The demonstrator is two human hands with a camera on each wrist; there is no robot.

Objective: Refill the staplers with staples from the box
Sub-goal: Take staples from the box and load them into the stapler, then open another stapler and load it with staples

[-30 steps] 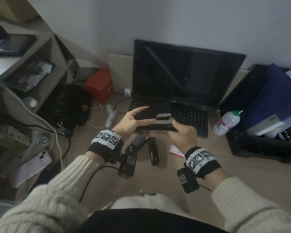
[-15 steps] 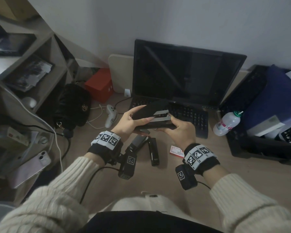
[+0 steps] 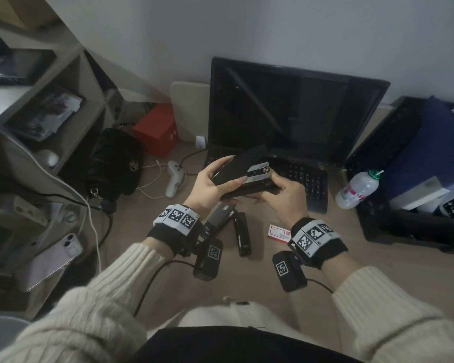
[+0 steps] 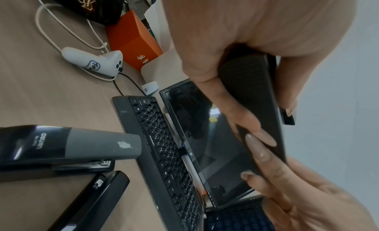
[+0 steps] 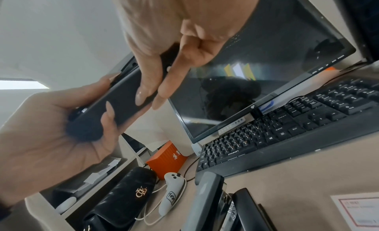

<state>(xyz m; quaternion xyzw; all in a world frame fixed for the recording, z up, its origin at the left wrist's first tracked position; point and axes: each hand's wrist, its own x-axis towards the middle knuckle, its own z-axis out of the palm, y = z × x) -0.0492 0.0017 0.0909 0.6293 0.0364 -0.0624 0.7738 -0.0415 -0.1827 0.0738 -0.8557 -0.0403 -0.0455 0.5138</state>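
I hold a black stapler [image 3: 243, 170] in the air in front of the keyboard, its top cover hinged up and its metal staple channel [image 3: 257, 173] showing. My left hand [image 3: 211, 186] grips the rear end, thumb across the cover. My right hand [image 3: 286, 195] curls under the front of the base. In the left wrist view the stapler's base [image 4: 253, 104] lies between the fingers of both hands. On the desk below lie a grey-and-black stapler [image 3: 219, 218] and a slim black stapler [image 3: 241, 233]. A small red-and-white staple box [image 3: 278, 233] lies to their right.
A monitor [image 3: 286, 113] and keyboard [image 3: 307, 179] stand behind my hands. On the left are a black bag [image 3: 116, 163], a red box [image 3: 156, 129], a white controller [image 3: 174, 176] with cables, and shelves. On the right are a plastic bottle [image 3: 357, 189] and a dark crate [image 3: 404, 226].
The stapler's cover has swung up wider, baring more of the metal channel. Both hands have lifted the stapler slightly toward the monitor.
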